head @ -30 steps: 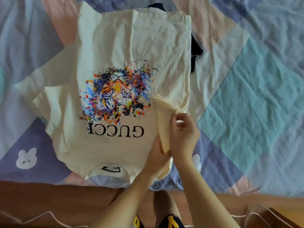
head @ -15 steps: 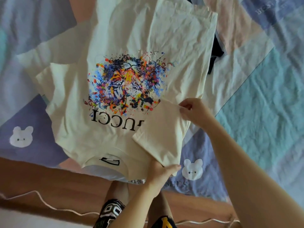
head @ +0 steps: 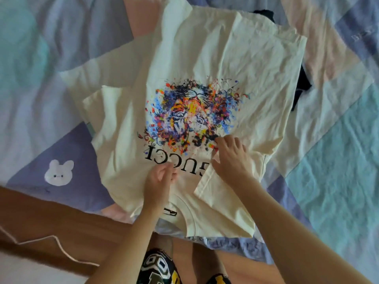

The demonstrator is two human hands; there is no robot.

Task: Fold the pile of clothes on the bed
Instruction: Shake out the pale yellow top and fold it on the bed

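Note:
A cream T-shirt (head: 205,64) with a colourful tiger print and black letters lies face up on the bed, collar toward me. Its right side is folded inward, and the right sleeve (head: 215,193) lies folded back over the chest. My right hand (head: 230,158) pinches the far corner of that sleeve at the edge of the print. My left hand (head: 159,181) rests on the shirt just left of the sleeve, below the letters, fingers loosely curled. The left sleeve (head: 106,111) is spread out flat to the left.
A dark garment (head: 303,83) pokes out from under the shirt's right edge. The patchwork quilt (head: 338,150) covers the bed, with a bunny patch (head: 59,173) at the left. The wooden bed frame (head: 41,214) and a white cable (head: 61,247) lie near my knees.
The right sleeve was lifted, spread between both hands, and now lies flat on the chest. My left hand let go of its lower edge and moved left onto the shirt.

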